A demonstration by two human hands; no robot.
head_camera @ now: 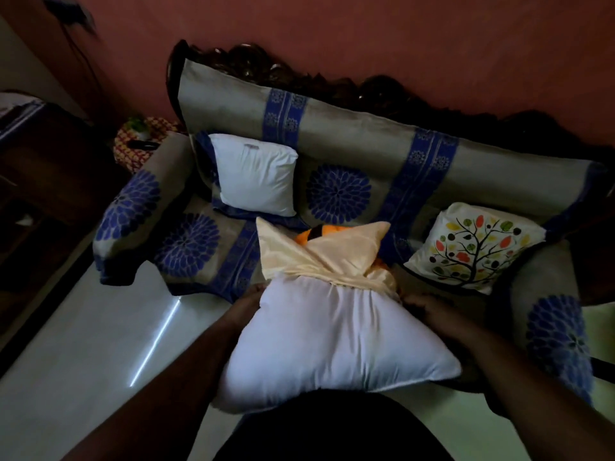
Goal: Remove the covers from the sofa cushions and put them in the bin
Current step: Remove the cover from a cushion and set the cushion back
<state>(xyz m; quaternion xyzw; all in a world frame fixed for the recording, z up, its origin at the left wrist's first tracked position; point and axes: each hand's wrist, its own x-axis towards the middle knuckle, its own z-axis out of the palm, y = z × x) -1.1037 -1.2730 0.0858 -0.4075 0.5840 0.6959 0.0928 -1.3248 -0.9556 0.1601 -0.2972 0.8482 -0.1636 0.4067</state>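
white insert (336, 337): closest thing to the person, pressed against their front; about two thirds of it is already out, wide bare end toward the body, narrow end running away toward the sofa

left hand (248, 302): at the left edge of the bunched rim, fingers curled in under the fabric; looks like it's gripping the cover but the light is bad, so that's my read

right hand (424, 306): same story on the right edge, mirrored; hands sit wide apart with the cushion between them, pretty much level with each other, neither one nearer

cream cover (316, 254): gathered in a tight band across the insert right between the hands, the rest peaking up and away from the person; long axis runs body-to-sofa, so I'd guess the pull goes straight forward off the far end

tree-print cushion (476, 247): right side of the seat, cover on, not yet done

bare white cushion (256, 174): far left against the backrest, no cover

sofa (349, 128): grey with blue flowers, behind everything

bin: can't see one anywhere
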